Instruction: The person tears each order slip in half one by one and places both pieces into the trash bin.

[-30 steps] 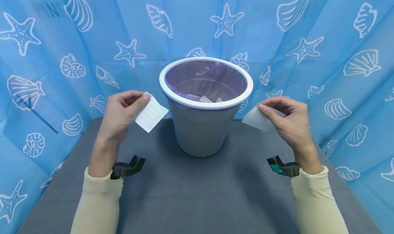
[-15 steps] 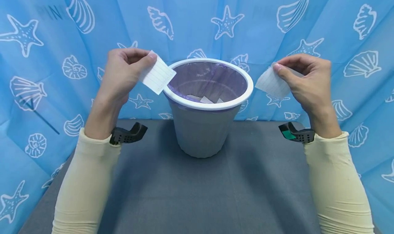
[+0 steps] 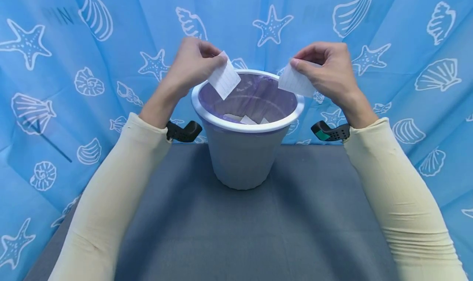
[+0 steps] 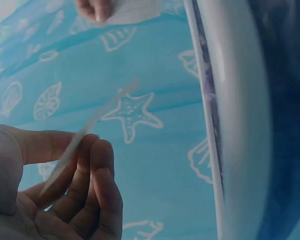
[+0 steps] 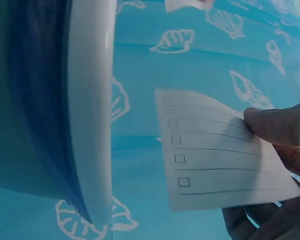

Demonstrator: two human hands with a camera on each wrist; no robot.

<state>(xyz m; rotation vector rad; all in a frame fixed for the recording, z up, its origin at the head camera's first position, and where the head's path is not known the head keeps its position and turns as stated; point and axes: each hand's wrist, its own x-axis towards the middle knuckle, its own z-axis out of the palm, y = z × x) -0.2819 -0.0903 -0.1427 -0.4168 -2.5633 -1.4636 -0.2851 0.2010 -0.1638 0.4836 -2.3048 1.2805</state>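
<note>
Between thumb and fingers, my left hand [image 3: 196, 65] pinches a small lined slip of paper [image 3: 224, 81], which overlaps the left side of the trash can's opening in the head view. On the other side, my right hand [image 3: 327, 67] pinches a second lined paper slip [image 3: 295, 83] by its edge, close over the right rim. Small printed checkboxes run along one edge of that slip [image 5: 205, 155] in the right wrist view. The grey trash can [image 3: 242, 158] has a white rim and a purple liner bag [image 3: 251, 93]. Several white paper pieces [image 3: 246, 120] lie inside it.
The trash can stands on a dark grey cloth-covered table [image 3: 236, 231]. Behind and at both sides hangs a blue curtain [image 3: 236, 22] printed with white shells and starfish. A black wrist camera [image 3: 184, 131] is strapped to the left wrist, another to the right.
Both hands have risen and moved inward with their paper slips, from beside the trash can to its rim. The trash can has stayed in place.
</note>
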